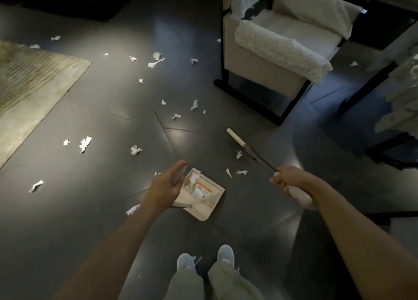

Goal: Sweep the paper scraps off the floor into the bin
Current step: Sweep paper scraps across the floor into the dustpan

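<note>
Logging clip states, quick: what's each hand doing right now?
Left hand: open, fingers relaxed above the dustpan, holding nothing.
Right hand: gripping the broom.

The left hand (168, 184) has blurred fingers and covers part of the handle of the dustpan (214, 194). The right hand (287, 179) hides part of the broom (235, 139). The rug (29, 84) runs off the left edge.

Person at work, standing. Both forearms are bare as far as they show, down to the left hand (166, 186) and right hand (288, 179). Loose, pale grey-green trousers (187, 281) fall in soft folds over two light blue-grey shoes (225, 253) with rounded toes.
</note>
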Tool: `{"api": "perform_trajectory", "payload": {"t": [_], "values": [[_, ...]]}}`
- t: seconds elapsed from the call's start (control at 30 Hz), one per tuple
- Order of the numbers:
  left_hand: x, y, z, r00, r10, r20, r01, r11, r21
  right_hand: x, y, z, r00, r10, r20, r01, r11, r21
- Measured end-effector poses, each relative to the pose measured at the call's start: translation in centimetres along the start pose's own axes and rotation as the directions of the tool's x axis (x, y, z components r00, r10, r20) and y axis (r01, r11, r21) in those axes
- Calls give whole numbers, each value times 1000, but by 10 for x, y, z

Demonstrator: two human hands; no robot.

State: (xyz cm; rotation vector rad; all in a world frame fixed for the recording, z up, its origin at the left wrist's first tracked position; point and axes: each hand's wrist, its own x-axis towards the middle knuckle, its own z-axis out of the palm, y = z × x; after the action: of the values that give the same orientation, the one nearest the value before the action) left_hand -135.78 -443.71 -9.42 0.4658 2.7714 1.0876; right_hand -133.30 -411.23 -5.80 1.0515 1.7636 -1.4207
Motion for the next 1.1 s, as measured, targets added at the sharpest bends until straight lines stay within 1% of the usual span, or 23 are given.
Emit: {"api": "perform_trajectory", "payload": {"t": [0.1, 0.2, 0.33, 0.4, 0.5, 0.53, 0.63, 0.7, 0.77, 0.83, 0.93, 1.1], "values": [[17, 13, 21, 997, 77, 12, -78, 995, 69, 28, 4, -25, 999, 19, -37, -20, 1000, -3], [38, 22, 40, 996, 73, 43, -76, 994, 82, 58, 12, -38, 997, 70, -20, -71, 996, -49], [64, 33, 51, 998, 40, 45, -43, 997, 69, 73, 30, -26, 990, 114, 85, -100, 984, -147], [75, 42, 55, 999, 12, 45, -16, 997, 78, 63, 37, -15, 983, 129, 134, -99, 973, -209], [85, 50, 59, 999, 32, 35, -34, 997, 69, 42, 40, 1, 967, 147, 207, -85, 957, -279], [86, 52, 60, 999, 39, 35, -42, 997, 68, 37, 38, 2, 956, 168, 241, -100, 958, -269], [81, 51, 62, 1000, 28, 14, -29, 996, 79, 16, 30, -7, 897, 247, 367, -218, 969, -120], [70, 48, 59, 1000, 0, -26, 1, 998, 57, -1, 30, -15, 897, 243, 370, -245, 969, -42], [55, 40, 52, 999, -24, -46, 26, 999, 42, -19, 32, -14, 913, 213, 349, -231, 973, 12], [37, 31, 42, 999, -8, -34, 11, 998, 63, -38, 34, -3, 930, 170, 327, -185, 983, 14], [7, 20, 22, 999, 13, -52, -7, 995, 99, -61, 37, 18, 949, 107, 295, -124, 992, 38], [-63, -19, -27, 987, -78, -140, 85, 995, 45, -77, 41, 69, 962, 58, 268, -83, 993, 82]]}}
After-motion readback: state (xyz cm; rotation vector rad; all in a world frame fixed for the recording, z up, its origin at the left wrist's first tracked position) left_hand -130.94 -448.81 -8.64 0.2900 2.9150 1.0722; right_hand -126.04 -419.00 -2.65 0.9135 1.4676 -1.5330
